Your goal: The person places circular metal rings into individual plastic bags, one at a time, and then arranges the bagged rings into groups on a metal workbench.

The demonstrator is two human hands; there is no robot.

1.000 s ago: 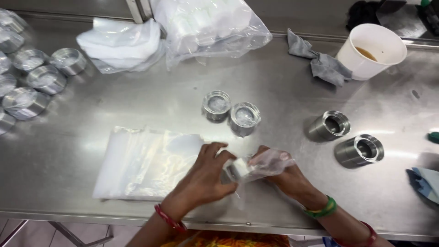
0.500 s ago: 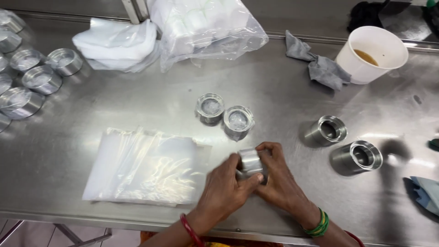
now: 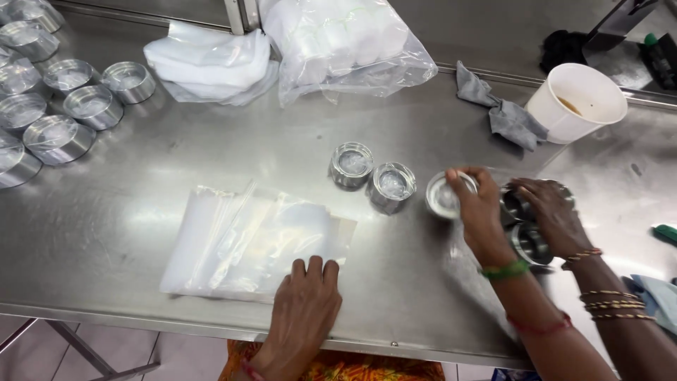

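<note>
My left hand (image 3: 307, 300) lies flat on the near edge of a stack of clear plastic bags (image 3: 247, 240), gripping nothing. Reaching right, my right hand (image 3: 478, 212), with a green bangle at the wrist, grips a bagged short metal cylinder (image 3: 443, 196) and holds it at the table next to two other bagged cylinders (image 3: 372, 178). A co-worker's hand (image 3: 551, 212) with gold bangles rests on two bare metal cylinders (image 3: 527, 240) just right of my right hand.
Several bagged metal cylinders (image 3: 56, 106) stand at the far left. Folded white plastic (image 3: 208, 63) and a full clear bag (image 3: 345, 42) lie at the back. A grey rag (image 3: 501, 109) and a white cup (image 3: 577, 102) sit at the back right on the steel table (image 3: 211, 162).
Both hands were wrapping a cylinder in a bag near the front edge. My right hand has carried it right to the bagged pair, my left has dropped onto the bag stack, and a co-worker's hand has appeared.
</note>
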